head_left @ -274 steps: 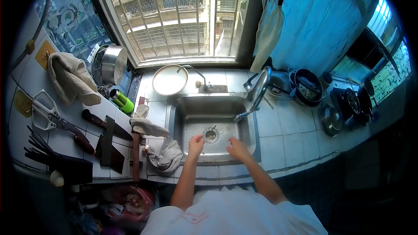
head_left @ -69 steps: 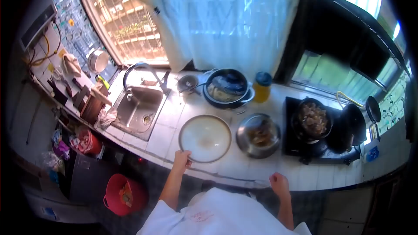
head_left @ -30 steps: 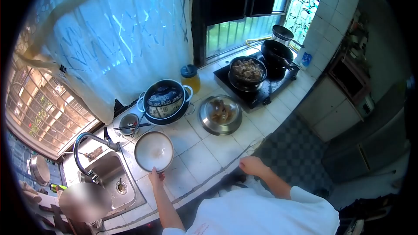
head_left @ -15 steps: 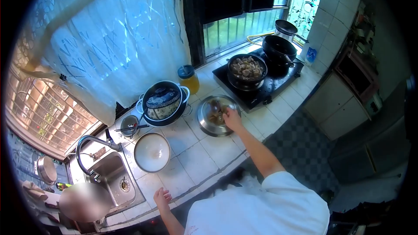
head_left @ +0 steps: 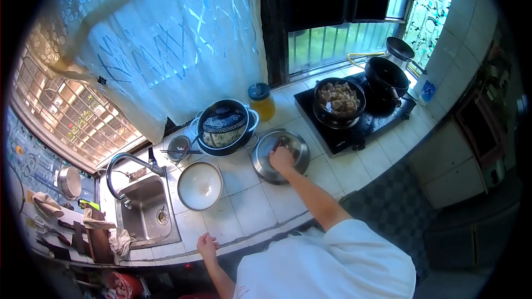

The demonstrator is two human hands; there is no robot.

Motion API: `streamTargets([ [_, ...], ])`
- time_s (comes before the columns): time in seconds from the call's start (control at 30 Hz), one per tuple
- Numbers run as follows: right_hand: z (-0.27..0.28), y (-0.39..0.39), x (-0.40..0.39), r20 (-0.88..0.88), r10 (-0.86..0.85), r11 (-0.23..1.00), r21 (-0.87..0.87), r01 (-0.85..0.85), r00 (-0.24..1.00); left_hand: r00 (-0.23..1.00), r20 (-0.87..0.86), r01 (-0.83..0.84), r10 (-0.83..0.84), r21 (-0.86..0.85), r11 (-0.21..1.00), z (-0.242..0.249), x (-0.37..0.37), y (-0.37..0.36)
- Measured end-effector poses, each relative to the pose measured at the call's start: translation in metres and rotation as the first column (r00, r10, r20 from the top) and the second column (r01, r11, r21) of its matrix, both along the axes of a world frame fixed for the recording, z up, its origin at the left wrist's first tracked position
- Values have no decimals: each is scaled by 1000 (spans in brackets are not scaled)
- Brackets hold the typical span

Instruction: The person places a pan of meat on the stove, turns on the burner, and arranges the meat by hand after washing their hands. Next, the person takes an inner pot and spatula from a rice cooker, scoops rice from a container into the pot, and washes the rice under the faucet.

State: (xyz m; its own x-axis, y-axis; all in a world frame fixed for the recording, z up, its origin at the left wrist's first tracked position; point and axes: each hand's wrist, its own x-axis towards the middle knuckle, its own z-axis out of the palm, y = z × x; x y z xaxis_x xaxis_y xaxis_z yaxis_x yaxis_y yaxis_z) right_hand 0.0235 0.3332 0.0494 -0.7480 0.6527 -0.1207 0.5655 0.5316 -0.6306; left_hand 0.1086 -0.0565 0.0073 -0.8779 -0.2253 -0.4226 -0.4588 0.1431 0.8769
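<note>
Steel lid under right hand, grip unclear.
Fingers curl mid-lid: pinch square, hold level. Left hand half-open, empty.

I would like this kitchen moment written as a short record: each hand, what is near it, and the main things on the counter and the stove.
Left hand: free, beside the counter's front edge
Right hand: on top of the steel-rimmed lid; exact finger hold unclear
Plate: pale, round, on the tiled counter between sink and lid
Jar: blue top, yellow contents, behind the lid
Cooktop: black, bearing a pan of food
</note>
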Motion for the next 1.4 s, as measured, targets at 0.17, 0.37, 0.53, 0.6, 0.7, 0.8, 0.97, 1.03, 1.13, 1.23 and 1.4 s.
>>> streamTargets([
  [0.17, -1, -6, 3, 11, 74, 994, -87, -72, 997, 998, -66, 19, -25, -91, 996, 3, 6, -5],
  [0.37, -15, -7, 15, -95, 166, 973, -144, -178, 982, 991, -110, 63, -79, -140, 988, 2, 3, 8],
  [0.53, -2, 14, 69, -248, 150, 960, -196, -201, 957, 978, -122, 143, -170, -204, 968, 17, -3, 45],
  [0.6, -15, 32, 96, -246, 110, 954, -246, -172, 963, 968, -131, 183, -215, -224, 957, 23, -4, 64],
  [0.7, -28, 60, 138, -227, 30, 955, -281, -94, 974, 944, -149, 245, -296, -289, 926, 27, -5, 89],
  [0.8, -45, 89, 174, -199, -34, 959, -281, -23, 979, 914, -163, 301, -370, -336, 892, 25, -8, 110],
  [0.97, -45, 108, 211, -184, -136, 978, -181, 103, 973, 865, -160, 400, -475, -351, 847, 30, -7, 135],
  [1.03, -30, 105, 222, -202, -181, 982, -83, 167, 963, 816, -212, 432, -537, -393, 812, 31, -7, 138],
  [1.13, -28, 95, 229, -169, -227, 974, -28, 225, 959, 790, -194, 448, -581, -465, 764, 42, -8, 138],
  [1.23, -31, 81, 231, -191, -234, 970, 28, 243, 953, 776, -202, 452, -598, -484, 750, 30, -14, 122],
  [1.4, -14, 60, 231, -199, -242, 965, 48, 256, 950, 747, -193, 482, -636, -501, 719, 20, -21, 97],
])
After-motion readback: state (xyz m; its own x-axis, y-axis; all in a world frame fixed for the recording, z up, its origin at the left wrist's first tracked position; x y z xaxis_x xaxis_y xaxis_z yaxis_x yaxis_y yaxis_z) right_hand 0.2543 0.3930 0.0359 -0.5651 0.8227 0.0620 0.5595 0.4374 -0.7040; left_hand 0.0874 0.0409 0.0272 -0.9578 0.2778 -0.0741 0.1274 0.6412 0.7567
